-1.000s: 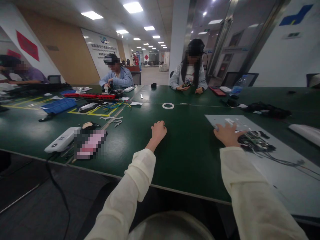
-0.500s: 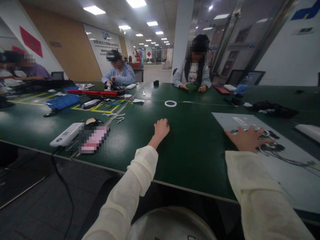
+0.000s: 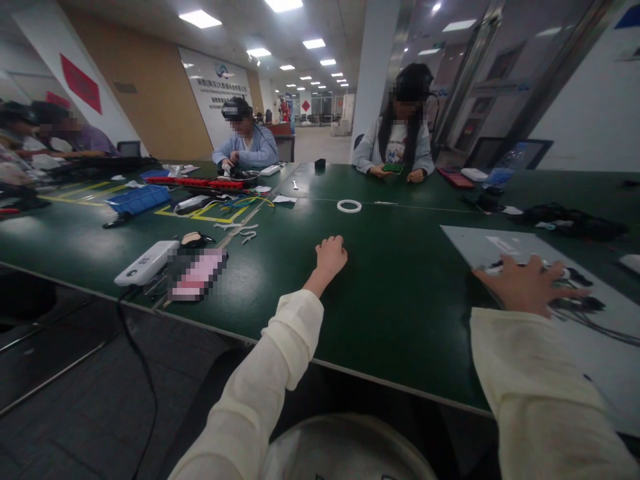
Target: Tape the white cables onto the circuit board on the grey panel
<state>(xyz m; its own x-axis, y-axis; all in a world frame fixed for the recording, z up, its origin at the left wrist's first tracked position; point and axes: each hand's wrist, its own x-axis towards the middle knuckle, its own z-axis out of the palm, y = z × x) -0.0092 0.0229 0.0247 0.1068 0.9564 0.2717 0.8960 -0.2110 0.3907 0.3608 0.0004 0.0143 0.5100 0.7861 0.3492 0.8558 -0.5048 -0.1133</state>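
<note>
Right hand (image 3: 525,283) splayed, empty, over wired parts (image 3: 591,304), left hand (image 3: 332,256) loosely curled (grip, if any, unclear)

On the white panel (image 3: 187,81) of the far left wall, a blue logo (image 3: 223,70) is set above a line of Chinese characters (image 3: 223,87), under which smaller Latin lettering (image 3: 217,91) is placed; neither can be read with certainty. Blurred print (image 3: 397,152) is borne by a far person's white shirt (image 3: 397,135).
</note>
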